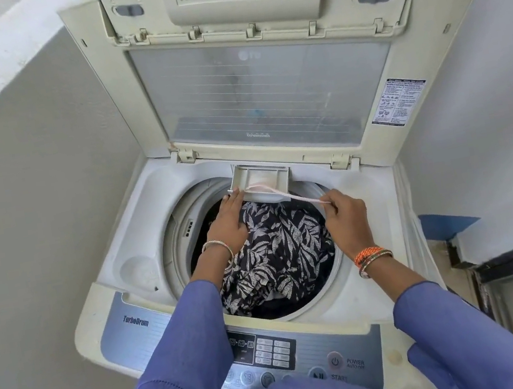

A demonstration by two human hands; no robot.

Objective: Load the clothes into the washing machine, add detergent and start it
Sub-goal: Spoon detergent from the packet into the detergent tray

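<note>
Closest to me, my left hand lies flat steadying the pulled-out detergent drawer at twelve o'clock above the loaded clothes, so my right hand, pinching a thin pink scoop, can tip detergent in.

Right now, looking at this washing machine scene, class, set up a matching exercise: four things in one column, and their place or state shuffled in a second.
Things:
1. lid
2. detergent drawer
3. leaf-print cloth
4. right hand

Places or states:
A. pinches a thin pink scoop
B. lies inside the drum
C. pulled out at the drum's back edge
D. raised upright

Pairs: 1-D, 2-C, 3-B, 4-A
</note>
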